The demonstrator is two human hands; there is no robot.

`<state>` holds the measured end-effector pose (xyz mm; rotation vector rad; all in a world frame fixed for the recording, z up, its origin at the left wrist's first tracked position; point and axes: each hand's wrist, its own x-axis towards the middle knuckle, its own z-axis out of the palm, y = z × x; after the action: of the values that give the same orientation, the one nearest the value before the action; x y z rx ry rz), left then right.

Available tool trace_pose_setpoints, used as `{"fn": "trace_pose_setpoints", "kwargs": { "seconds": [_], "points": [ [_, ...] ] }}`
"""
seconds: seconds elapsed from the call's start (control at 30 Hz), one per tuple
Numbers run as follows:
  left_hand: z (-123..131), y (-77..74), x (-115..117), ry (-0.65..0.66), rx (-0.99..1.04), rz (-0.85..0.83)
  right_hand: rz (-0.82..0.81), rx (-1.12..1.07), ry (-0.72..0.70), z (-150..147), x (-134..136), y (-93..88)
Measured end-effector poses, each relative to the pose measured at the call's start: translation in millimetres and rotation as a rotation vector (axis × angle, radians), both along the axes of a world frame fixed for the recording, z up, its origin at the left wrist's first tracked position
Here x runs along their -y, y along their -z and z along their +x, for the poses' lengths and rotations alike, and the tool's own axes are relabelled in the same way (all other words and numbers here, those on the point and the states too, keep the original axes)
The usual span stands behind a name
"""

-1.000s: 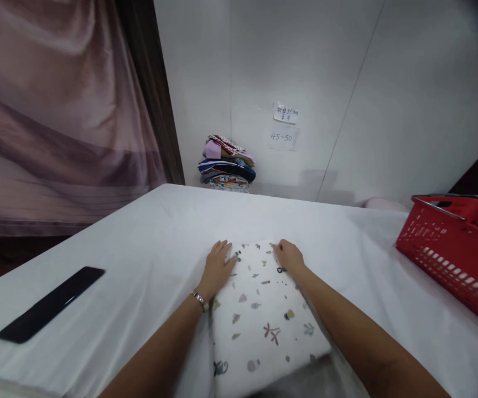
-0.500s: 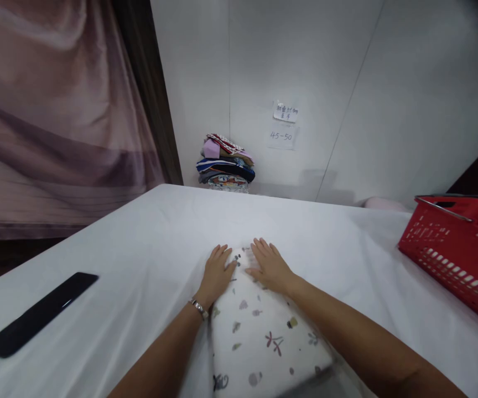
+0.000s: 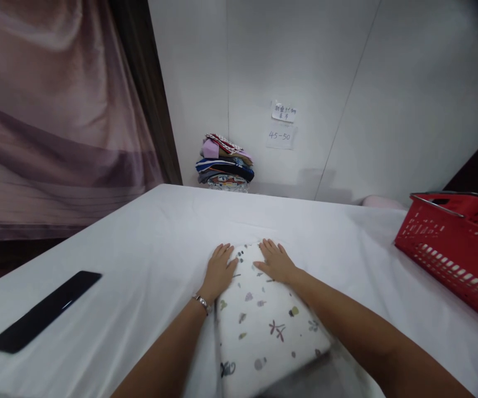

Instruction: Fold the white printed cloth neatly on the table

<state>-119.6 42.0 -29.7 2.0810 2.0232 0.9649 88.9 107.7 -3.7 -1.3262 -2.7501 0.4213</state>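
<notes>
A folded white cloth (image 3: pixel 264 326) with small printed plant motifs lies on the white-covered table, its near edge toward me. My left hand (image 3: pixel 219 271) rests flat at its far left corner, fingers stretched forward, with a metal bracelet on the wrist. On the far right corner of the cloth my right hand (image 3: pixel 278 262) is laid flat, fingers spread and thumb pointing inward. Between the two hands the printed top of the cloth shows. Neither hand grips anything.
A black flat strip (image 3: pixel 43 312) lies on the left of the table (image 3: pixel 147 237). The red plastic basket (image 3: pixel 455 249) with a metal handle stands at the right. Behind the far edge is a stack of folded fabrics (image 3: pixel 225 163). A pink curtain (image 3: pixel 56 110) hangs at the left.
My right hand has slid a little to the right along the cloth's far edge, and the gap between my hands is wider. The view has shifted slightly.
</notes>
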Motion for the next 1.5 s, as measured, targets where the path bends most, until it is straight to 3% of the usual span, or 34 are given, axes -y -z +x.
{"fn": "trace_pose_setpoints", "kwargs": {
  "seconds": [0.27, 0.4, 0.53, 0.67, 0.8, 0.93, 1.03, 1.17, 1.33, 1.5],
  "points": [
    [1.7, 3.0, -1.3, 0.0, 0.076, 0.0, 0.001, -0.033, 0.086, 5.4, -4.3, 8.2],
    [2.8, 0.3, 1.3, -0.056, 0.211, 0.013, -0.084, -0.144, 0.083, 6.6, -6.7, 5.0],
    [0.0, -16.1, 17.5, -0.208, 0.495, 0.009, -0.267, -0.455, 0.193, 25.0, -1.7, -8.4],
    [-0.6, -39.0, 51.8, -0.266, 0.865, -0.274, -0.478, -0.661, 0.427, 57.6, 25.0, -12.8],
    [6.9, -49.7, 88.2, -0.259, 1.104, -0.473, -0.604, -0.76, 0.535, 82.5, 57.1, -4.9],
    [17.8, -50.6, 108.4, -0.168, 1.234, -0.586, -0.639, -0.742, 0.579, 94.8, 73.3, -4.0],
    [24.8, -50.6, 111.7, -0.102, 1.267, -0.634, -0.698, -0.689, 0.623, 96.7, 75.2, -11.7],
    [30.6, -47.5, 108.4, -0.083, 1.332, -0.571, -0.854, -0.673, 0.609, 94.1, 72.8, -20.9],
    [32.1, -42.4, 107.1, -0.112, 1.356, -0.521, -0.997, -0.746, 0.587, 96.9, 68.1, -18.0],
    [35.2, -50.9, 110.5, -0.05, 1.476, -0.553, -1.207, -0.852, 0.544, 99.4, 74.3, -19.2]
  ]
}}
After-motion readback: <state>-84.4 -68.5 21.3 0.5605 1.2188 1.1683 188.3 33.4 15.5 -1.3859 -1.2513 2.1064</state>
